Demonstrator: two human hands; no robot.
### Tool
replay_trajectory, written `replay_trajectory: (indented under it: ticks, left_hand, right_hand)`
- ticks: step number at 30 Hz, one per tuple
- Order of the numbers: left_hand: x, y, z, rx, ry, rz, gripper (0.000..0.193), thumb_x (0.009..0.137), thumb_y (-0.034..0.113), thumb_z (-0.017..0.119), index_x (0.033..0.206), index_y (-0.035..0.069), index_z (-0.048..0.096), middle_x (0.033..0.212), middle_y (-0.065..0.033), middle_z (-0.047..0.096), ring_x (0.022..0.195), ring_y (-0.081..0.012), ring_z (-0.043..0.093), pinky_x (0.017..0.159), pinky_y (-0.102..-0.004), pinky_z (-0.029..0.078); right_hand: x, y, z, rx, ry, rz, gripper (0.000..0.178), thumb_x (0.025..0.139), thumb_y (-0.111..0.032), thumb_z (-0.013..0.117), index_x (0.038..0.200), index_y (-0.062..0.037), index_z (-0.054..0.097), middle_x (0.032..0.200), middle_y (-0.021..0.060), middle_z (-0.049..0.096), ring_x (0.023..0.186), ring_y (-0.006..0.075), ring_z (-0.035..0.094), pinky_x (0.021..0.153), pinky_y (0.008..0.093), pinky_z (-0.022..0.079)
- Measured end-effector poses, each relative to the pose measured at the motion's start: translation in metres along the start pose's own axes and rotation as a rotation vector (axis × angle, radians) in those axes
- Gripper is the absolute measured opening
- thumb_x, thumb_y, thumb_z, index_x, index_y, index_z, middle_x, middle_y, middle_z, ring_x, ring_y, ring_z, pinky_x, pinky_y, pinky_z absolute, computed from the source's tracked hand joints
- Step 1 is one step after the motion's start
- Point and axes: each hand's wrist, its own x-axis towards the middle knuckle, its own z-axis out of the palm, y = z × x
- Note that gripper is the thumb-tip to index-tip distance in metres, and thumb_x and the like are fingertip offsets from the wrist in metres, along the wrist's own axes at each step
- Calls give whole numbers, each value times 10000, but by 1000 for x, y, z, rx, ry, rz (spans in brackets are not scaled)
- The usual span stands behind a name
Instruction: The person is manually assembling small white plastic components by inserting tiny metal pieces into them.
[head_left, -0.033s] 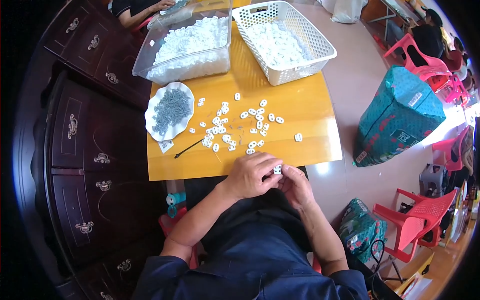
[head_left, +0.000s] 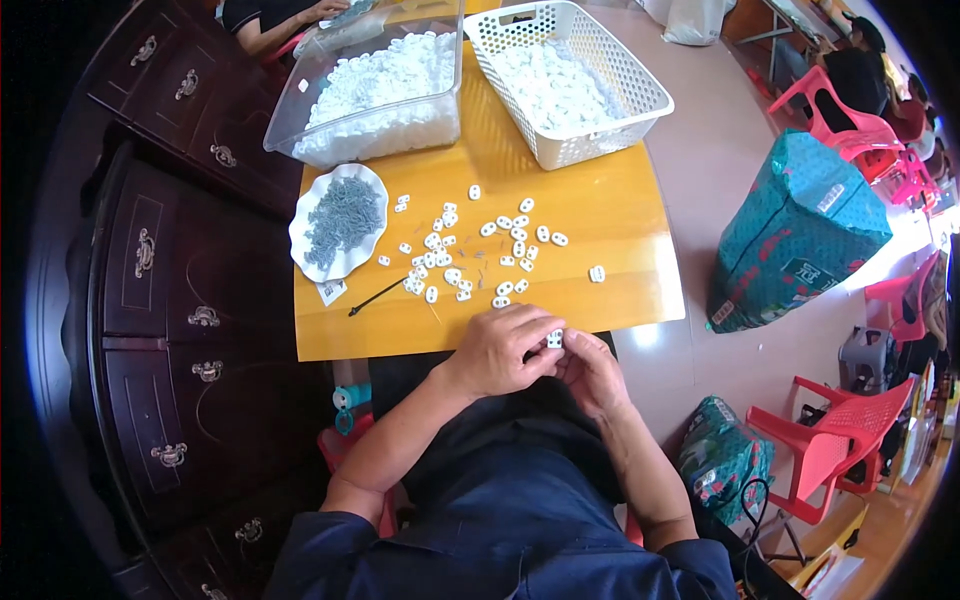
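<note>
Just off the table's near edge, my two hands meet over my lap. A small white plastic piece with dark holes [head_left: 555,339] is pinched between the fingertips of my left hand [head_left: 497,350] and my right hand [head_left: 594,372]. The fingers hide part of it. Beyond them, similar white two-hole pieces [head_left: 503,289] lie scattered over the yellow table [head_left: 600,300], some in a cluster. Several thin dark screws or pins [head_left: 481,268] lie among them, too small to make out. A black stick-like tool [head_left: 378,297] rests to the left of the cluster.
A scalloped white plate [head_left: 297,235] heaped with small grey pieces stands at the table's left. Behind are a clear bin [head_left: 290,125] and a perforated white basket [head_left: 600,146], both full of white parts. Dark drawers [head_left: 240,280] flank the left; a teal bag [head_left: 790,240] stands right.
</note>
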Motion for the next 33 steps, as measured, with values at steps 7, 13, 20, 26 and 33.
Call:
replay_trajectory:
  ticks: [7,13,20,26,33]
  left_hand:
    - [2,-3,-4,-121,-66,-28,292,785,133,797,1040,14,723,929,-112,722,765,-268,711,685,-364,583]
    - [1,-6,-5,-147,-91,-27,309,783,117,799,1066,21,723,937,-106,722,753,-245,711,667,-346,580]
    - [-1,0,8,-188,54,-112,294,785,72,821,1050,45,699,902,-86,701,706,-217,696,615,-314,564]
    - [-8,8,11,-74,31,-241,187,796,17,820,908,31,670,740,-43,643,572,-141,597,550,-262,500]
    - [-15,5,23,-475,95,-537,61,932,30,713,926,-19,677,750,-19,697,639,-52,630,575,-213,511]
  right_hand:
    - [1,-5,-3,-41,-73,38,346,1046,-288,573,1155,12,707,1083,118,748,965,194,723,891,333,584]
    - [0,-4,1,-71,-59,1,297,1053,-238,573,1106,10,727,1061,105,748,913,171,712,848,312,577]
    - [0,4,4,-119,132,-102,251,1041,-221,599,1043,-19,749,934,42,737,812,104,660,757,255,527]
    - [2,12,6,-255,238,-261,256,1041,-225,612,1028,-9,749,864,9,705,769,71,608,736,242,502]
    - [4,12,13,-305,260,-311,264,1044,-216,604,1002,-2,751,838,11,702,761,73,606,731,246,500]
